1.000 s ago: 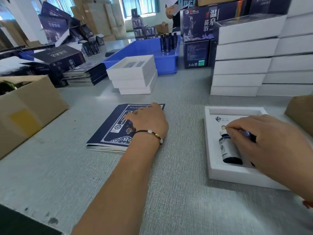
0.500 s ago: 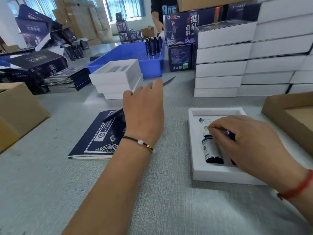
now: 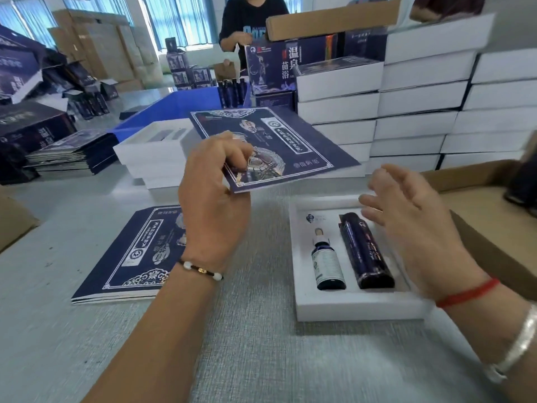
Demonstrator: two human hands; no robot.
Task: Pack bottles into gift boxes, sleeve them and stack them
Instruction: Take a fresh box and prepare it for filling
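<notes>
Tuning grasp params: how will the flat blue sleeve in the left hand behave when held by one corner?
The sleeve probably stays fairly stiff: pinched by the left hand near one corner, it juts out with no visible droop. Likely light, since a fingertip pinch carries it. Its glossy print suggests it may slip.

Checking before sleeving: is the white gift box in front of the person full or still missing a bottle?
Full: the gift box holds a dropper bottle and a tall dark bottle, one in each slot.

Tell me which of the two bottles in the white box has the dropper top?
The shorter bottle, in the left slot of the white gift box. It has a pale dropper cap on a narrow neck; the taller dark bottle beside it, nearer the right hand, is a plain cylinder.
</notes>
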